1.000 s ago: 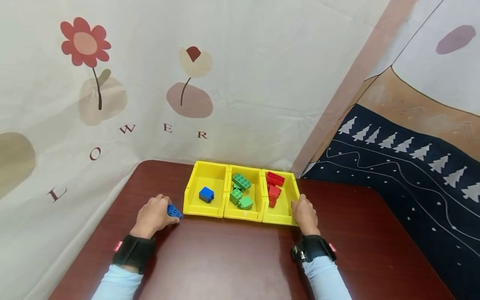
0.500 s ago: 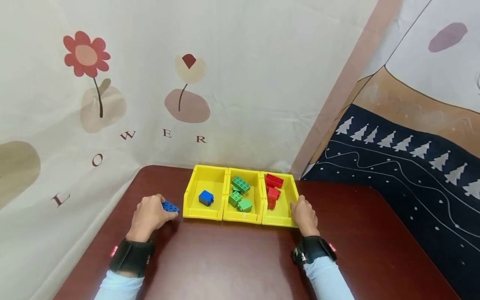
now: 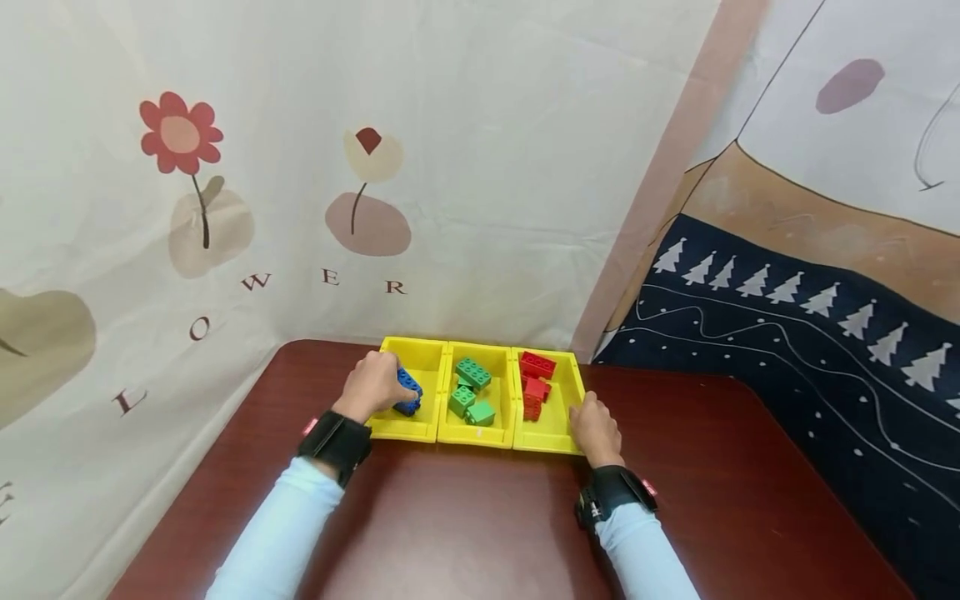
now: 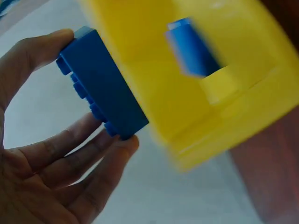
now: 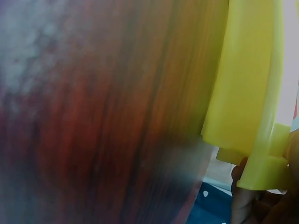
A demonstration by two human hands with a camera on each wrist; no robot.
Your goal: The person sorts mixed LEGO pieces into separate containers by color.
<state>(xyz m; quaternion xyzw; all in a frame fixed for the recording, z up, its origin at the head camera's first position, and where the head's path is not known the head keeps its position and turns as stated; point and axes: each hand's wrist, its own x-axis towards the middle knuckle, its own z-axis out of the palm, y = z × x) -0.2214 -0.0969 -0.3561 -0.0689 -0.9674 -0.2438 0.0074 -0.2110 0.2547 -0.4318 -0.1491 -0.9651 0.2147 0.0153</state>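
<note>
My left hand (image 3: 372,385) pinches a long blue toy brick (image 3: 408,381) over the left yellow bin (image 3: 429,360). In the left wrist view the thumb presses one end of that brick (image 4: 105,86) and a fingertip the other, its studs facing the palm. A second blue brick (image 4: 190,49) lies inside this bin, largely hidden in the head view. My right hand (image 3: 596,429) grips the outer side wall of the right yellow bin (image 3: 564,407). In the right wrist view, fingers (image 5: 240,200) show at the corner of the bin's wall.
Several green bricks (image 3: 474,372) lie in the middle yellow bin (image 3: 499,390). Several red bricks (image 3: 536,388) fill the left side of the right bin. All three bins stand side by side near the back edge of the brown table (image 3: 480,517), before a printed cloth (image 3: 480,183).
My left hand has lifted the blue brick from the table left of the bins and carried it right, over the left bin. The right hand stays at the right bin. The head view has shifted.
</note>
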